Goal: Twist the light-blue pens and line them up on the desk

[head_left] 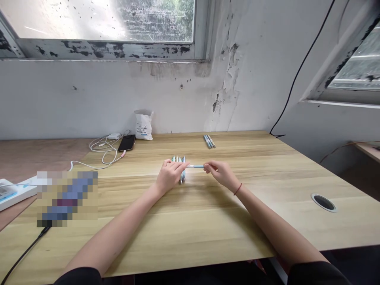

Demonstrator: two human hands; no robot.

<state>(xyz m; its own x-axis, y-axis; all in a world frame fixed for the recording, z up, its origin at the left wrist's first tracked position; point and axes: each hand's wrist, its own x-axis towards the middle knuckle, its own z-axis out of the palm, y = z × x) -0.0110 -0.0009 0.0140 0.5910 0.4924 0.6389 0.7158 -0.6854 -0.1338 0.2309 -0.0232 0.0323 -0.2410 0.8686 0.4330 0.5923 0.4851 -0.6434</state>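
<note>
A white and blue pen (198, 166) is held level between my two hands above the wooden table (184, 233). My left hand (169, 175) is closed on its white end, and the fingertips of my right hand (221, 173) pinch its blue end. Several pens (183, 176) lie side by side on the table under and beside my left hand, partly hidden by it. Farther back, a small group of pens (209, 141) lies together near the wall.
A white packet (144, 126) stands by the wall. Left of it are a black phone (127, 143) and a coiled white cable (102, 147). A power strip (20, 192) and a pixelated object (69, 198) are at the left. A round table hole (324, 202) is at the right.
</note>
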